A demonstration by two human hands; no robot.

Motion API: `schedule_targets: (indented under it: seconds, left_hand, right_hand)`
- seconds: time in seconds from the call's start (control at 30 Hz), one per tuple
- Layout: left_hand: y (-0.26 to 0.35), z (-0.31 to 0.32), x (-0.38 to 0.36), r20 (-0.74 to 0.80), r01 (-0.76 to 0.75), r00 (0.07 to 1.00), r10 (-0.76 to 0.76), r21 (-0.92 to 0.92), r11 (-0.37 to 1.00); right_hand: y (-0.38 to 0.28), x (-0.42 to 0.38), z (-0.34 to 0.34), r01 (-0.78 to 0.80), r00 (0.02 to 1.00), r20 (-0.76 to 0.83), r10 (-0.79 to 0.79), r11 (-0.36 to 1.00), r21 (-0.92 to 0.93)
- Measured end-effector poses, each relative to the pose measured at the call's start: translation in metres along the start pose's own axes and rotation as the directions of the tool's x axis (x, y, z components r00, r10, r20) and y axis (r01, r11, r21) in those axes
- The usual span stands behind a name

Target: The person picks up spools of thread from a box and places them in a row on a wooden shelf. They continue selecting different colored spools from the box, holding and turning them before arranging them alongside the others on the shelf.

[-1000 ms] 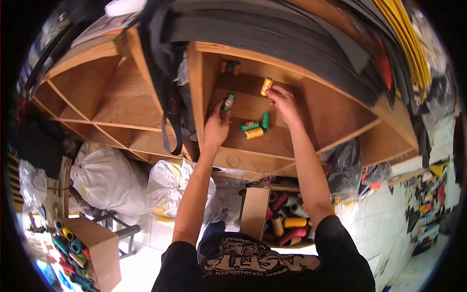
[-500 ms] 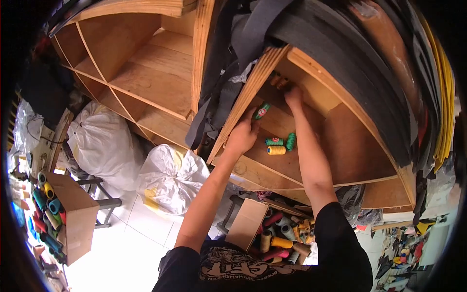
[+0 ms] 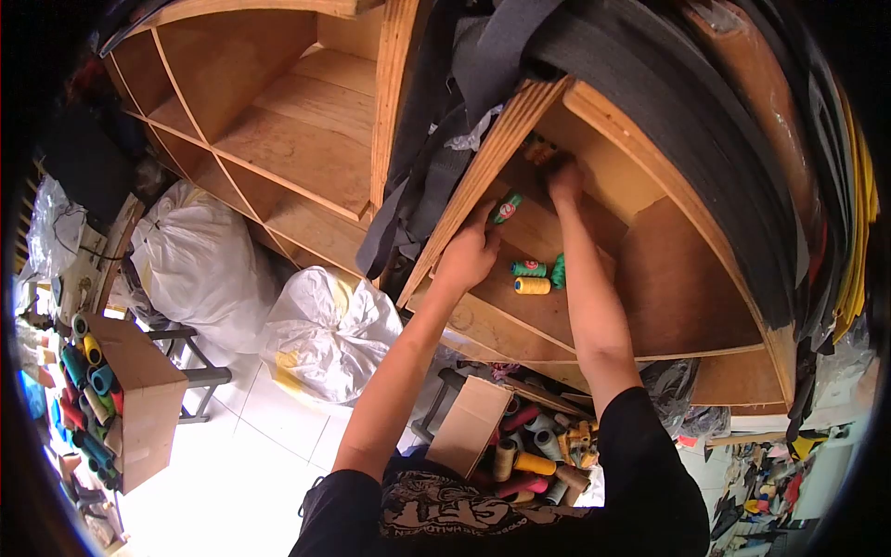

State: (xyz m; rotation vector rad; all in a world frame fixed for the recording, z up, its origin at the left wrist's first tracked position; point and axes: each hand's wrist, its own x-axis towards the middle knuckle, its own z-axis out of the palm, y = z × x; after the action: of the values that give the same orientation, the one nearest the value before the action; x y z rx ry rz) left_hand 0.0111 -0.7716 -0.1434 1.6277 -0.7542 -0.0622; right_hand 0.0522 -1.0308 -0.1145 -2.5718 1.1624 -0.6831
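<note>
Inside a wooden shelf compartment [image 3: 687, 278], my left hand [image 3: 470, 252] is closed on a green thread spool [image 3: 507, 208] near the left panel. My right hand [image 3: 564, 180] reaches deep into the compartment, beside brown-orange spools [image 3: 538, 148] at the back; its fingers are in shadow and I cannot make out what they hold. Between my arms, a green spool [image 3: 529, 268] and a yellow spool [image 3: 532, 286] lie side by side on the shelf. Another green spool [image 3: 559, 271] stands at an angle next to them, partly behind my right forearm.
Dark straps [image 3: 650, 111] hang over the shelf top. More cubbies [image 3: 297, 139] are at the upper left. Tied white sacks [image 3: 329, 339] sit on the floor. A cardboard box [image 3: 469, 427] of spools is below my arms, and another box [image 3: 148, 399] stands at the left.
The view has shifted slightly. My right hand has moved a little at the back spools. My left hand keeps its grip on the green spool.
</note>
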Motion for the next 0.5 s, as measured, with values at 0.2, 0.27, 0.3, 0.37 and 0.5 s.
schedule_targets:
  seconds: [0.2, 0.27, 0.3, 0.37, 0.5]
  left_hand:
    - [0.009, -0.003, 0.0, -0.011, 0.012, 1.0, -0.013, -0.089, 0.996]
    - [0.01, -0.003, 0.0, -0.03, -0.036, 0.999, 0.035, -0.056, 0.998]
    - [0.008, -0.001, -0.001, -0.025, -0.005, 1.0, 0.004, -0.072, 0.997]
    - [0.009, -0.003, 0.0, 0.017, 0.09, 0.996, -0.089, -0.104, 0.991]
    - [0.011, -0.003, 0.0, 0.055, 0.109, 0.993, -0.103, -0.139, 0.984]
  right_hand:
    - [0.009, -0.034, -0.036, 0.216, 0.97, 0.063, -0.235, 0.951, 0.219]
    - [0.008, -0.056, -0.054, -0.165, 0.854, 0.481, -0.201, 0.771, 0.615]
    - [-0.002, -0.077, -0.072, -0.321, 0.78, 0.587, -0.217, 0.666, 0.673]
    - [-0.02, -0.116, -0.093, -0.492, 0.69, 0.659, -0.3, 0.473, 0.731]
    - [-0.03, -0.141, -0.087, -0.34, 0.772, 0.563, -0.296, 0.556, 0.759]
